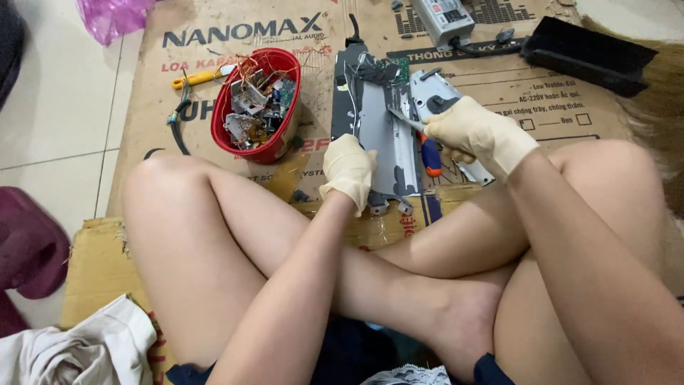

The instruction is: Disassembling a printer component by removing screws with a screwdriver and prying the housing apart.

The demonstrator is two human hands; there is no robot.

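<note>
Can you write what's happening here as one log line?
left hand: steadies grey metal panel | right hand: grips screwdriver, tip on panel | red bowl: scrap parts, left of panel

Grey metal chassis [377, 135], flat on cardboard sheet [499, 78]. Left hand [348, 170], gloved, pressing chassis's near left edge. Right hand [479, 135], gloved, at chassis's right side, gripping screwdriver [420, 139] with orange-blue handle, tip on the metal. Red bowl [274, 146] of scrap parts left of chassis. Black tray [588, 53] far right of chassis.
</note>
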